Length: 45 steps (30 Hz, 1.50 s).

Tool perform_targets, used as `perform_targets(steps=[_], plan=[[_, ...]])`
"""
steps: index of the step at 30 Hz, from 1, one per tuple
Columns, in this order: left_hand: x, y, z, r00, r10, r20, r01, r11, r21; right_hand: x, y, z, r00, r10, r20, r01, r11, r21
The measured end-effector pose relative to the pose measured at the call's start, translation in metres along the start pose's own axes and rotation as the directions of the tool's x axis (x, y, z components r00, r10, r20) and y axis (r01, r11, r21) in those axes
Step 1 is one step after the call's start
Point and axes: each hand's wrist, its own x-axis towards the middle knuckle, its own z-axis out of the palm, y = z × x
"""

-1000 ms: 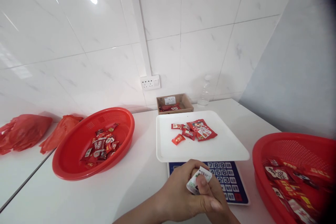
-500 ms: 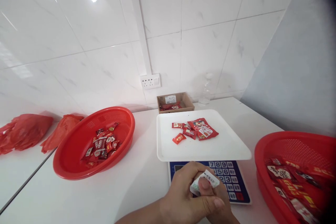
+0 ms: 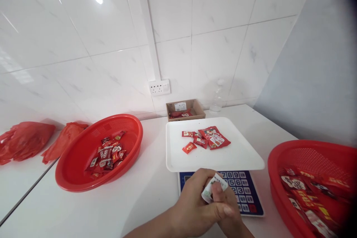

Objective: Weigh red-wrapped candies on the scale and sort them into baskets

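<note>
Barely anything's changed: left hand (image 3: 193, 197) and right hand (image 3: 232, 204) still clasped together on a white packet (image 3: 209, 189) by the scale (image 3: 248, 193), candies (image 3: 200, 141) on its tray (image 3: 173, 158) unmoved. Seems paused.

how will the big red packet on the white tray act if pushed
The big red packet should slide rather than roll, since it lies flat on the smooth-looking white tray. Its uneven edges suggest it may flex or crumple.

Packets (image 3: 200, 141) on tray (image 3: 220, 160); scale (image 3: 243, 190) apparently beneath
</note>
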Motion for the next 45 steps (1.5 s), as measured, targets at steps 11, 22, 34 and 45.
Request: perform_targets(steps=[11,22,34,45], plan=[[0.008,0.002,-0.008,0.958,0.208,-0.198,-0.166,0.963,0.212,0.015,-0.007,0.0,0.979,-0.202,0.006,0.201,0.973,-0.112],[0.013,0.006,-0.02,0.97,0.054,-0.238,-0.001,0.976,0.217,0.015,-0.022,0.003,0.97,-0.224,-0.093,0.179,0.921,-0.346],[0.014,0.004,-0.027,0.981,-0.041,-0.188,0.094,0.955,0.282,0.02,-0.016,-0.001,0.976,-0.203,-0.076,0.179,0.952,-0.249],[0.022,-0.008,-0.039,0.967,0.039,-0.252,0.062,0.924,0.378,0.033,-0.01,-0.011,0.904,-0.401,-0.15,0.246,0.774,-0.584]])
